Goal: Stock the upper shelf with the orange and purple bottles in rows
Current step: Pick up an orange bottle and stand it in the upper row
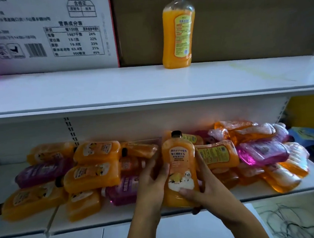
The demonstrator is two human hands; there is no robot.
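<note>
Your left hand (151, 184) cupping the orange bottle (179, 171) from its left side, bottle upright before the lower shelf (123, 219) pile, your right hand (202, 189) wrapped around its right side, one orange bottle standing (178, 31) on the upper shelf (92, 88).

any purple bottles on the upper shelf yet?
No, the upper shelf holds only one upright orange bottle; purple bottles lie below.

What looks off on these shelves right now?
The lower shelf holds orange and purple bottles dumped flat in a jumbled pile, some still in plastic wrap. Only one orange bottle stands on the upper shelf. No spills visible.
</note>
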